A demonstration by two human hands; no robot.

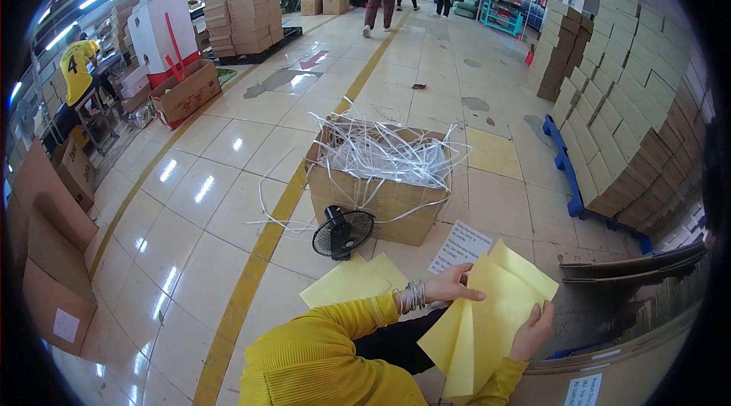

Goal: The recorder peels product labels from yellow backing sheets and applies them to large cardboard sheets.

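Several large yellow paper sheets (499,295) are held up in front of me, fanned a little apart. Their left edge is gripped by my left hand (454,285), thumb on top and bangles around the wrist. On the opposite side my right hand (531,334) has its fingers closed along the sheets' edge. Just beyond my left hand lies a white printed label sheet (460,247). Another yellow sheet (356,281) lies low to the left, partly covered by my forearm. A small black fan (343,233) stands against the near side of an open carton (378,204).
White plastic strapping (388,153) overflows the carton. Stacked boxes on a blue pallet (565,166) stand at right, above flat cardboard (632,273). At left are an open carton (57,284) and a seated person in yellow (78,71). Several people walk or stand farther off.
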